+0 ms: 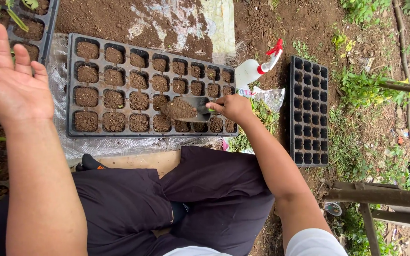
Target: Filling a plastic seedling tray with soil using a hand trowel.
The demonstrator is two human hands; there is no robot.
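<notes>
A small hand trowel [186, 108] sits at the centre of the frame, its dark blade heaped with crumbly brown soil and a bit of green handle showing at the grip. The right hand [235, 107] is curled around that handle, fingers wrapped closed on it, holding the loaded blade level over the lower right cells of a black seedling tray [70, 85]. That tray spans the upper middle of the frame; four rows of cells run across it, about eight to a row, and each visible one is filled with the same brown soil. It rests on a sheet of clear plastic [96, 146] laid on the ground.

The left hand [8, 76] is raised at the upper left of the frame, palm showing, fingers spread loosely and holding nothing.

One second black tray [309, 114] lies to the right of centre, turned lengthwise, four cells across, its cells dark and unfilled. One white spray bottle [250, 70] with a red trigger lies on the soil between the two trays. At the far left edge, parts of other trays [36, 28] hold soil and green seedlings; their number cannot be told. The person's dark trousers [200, 194] fill the lower middle.
</notes>
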